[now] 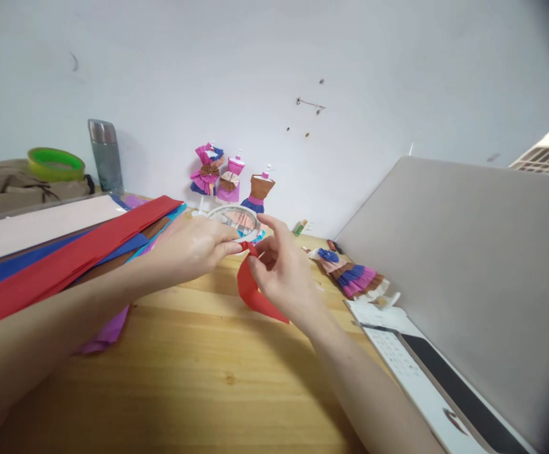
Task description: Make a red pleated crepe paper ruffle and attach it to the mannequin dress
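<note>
Near the middle of the table, a strip of red crepe paper hangs in a curve from my fingers. My left hand is closed, its thumb and forefinger pinching the gathered upper end of the strip. Close beside that pinch, my right hand grips the strip between its thumb and bent fingers, with the forefinger stretched toward the tape. A roll of white tape is just beyond my fingertips, touching or nearly touching both hands; which one supports it I cannot tell.
Folded crepe paper is stacked at left. Behind stand a steel flask, a green tape roll and several small paper-dressed mannequins. At right, a paper dress lies near a grey panel and a white paper trimmer.
</note>
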### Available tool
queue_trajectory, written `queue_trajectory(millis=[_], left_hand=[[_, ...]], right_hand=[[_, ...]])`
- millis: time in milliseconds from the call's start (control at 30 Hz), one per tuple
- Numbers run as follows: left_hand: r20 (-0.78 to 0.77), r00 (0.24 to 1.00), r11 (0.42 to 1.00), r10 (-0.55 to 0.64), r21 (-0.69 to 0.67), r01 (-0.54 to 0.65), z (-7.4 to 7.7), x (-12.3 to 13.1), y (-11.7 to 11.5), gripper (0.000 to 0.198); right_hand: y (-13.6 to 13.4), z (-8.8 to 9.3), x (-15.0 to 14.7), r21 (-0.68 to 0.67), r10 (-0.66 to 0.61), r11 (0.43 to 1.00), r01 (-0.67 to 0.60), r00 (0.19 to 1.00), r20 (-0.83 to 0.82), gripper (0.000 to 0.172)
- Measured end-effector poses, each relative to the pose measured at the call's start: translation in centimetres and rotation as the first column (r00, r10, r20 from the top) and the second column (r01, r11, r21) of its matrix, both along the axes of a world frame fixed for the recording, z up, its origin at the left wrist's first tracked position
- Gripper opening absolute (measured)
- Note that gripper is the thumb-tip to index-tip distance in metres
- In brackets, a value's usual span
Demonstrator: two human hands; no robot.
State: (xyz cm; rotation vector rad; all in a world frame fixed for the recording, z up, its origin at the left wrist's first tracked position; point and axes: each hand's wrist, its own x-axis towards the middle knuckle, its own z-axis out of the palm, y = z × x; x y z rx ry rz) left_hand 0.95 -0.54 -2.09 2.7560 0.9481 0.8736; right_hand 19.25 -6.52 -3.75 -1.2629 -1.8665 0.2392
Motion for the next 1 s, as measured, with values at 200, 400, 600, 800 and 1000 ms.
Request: queue_trajectory(millis=[200,400,600,800,1000], left_hand=[[-0.031,0.999,0.99,-0.026,-0.136,0.021,1.3,-0.2,-0.1,0.032],[-0.069,0.997,0.975,-0.028,-0.22,0.013,1.8,-0.7,0.2,0.031],[-0.083,0.994,0.974,-0.065,-0.223,0.045,2.5,-1.5,0.1,0.031],[-0.079,0.995,0.974,-0.053,-0.226,0.034,2.7,-1.7,0.0,0.031],[-0.065,0.996,0.965,-0.068,-0.257,0.049,2.7,-1.6,-0.2,0.029]], right_hand=[[0.3,0.1,0.6,0.034,0.033,0.999,-0.031,0.997,-0.067,0.047],[0.8,-0.4,0.6,-0.018,0.078,0.997,-0.08,0.992,-0.096,0.035],[1.3,0.3,1.1,-0.127,0.127,0.981,-0.149,0.977,-0.172,0.008],[1.2,0.7,1.3,-0.218,0.176,0.948,-0.234,0.951,-0.253,0.024],[1.1,0.6,1.2,-0.127,0.119,0.98,-0.156,0.96,-0.254,0.019]])
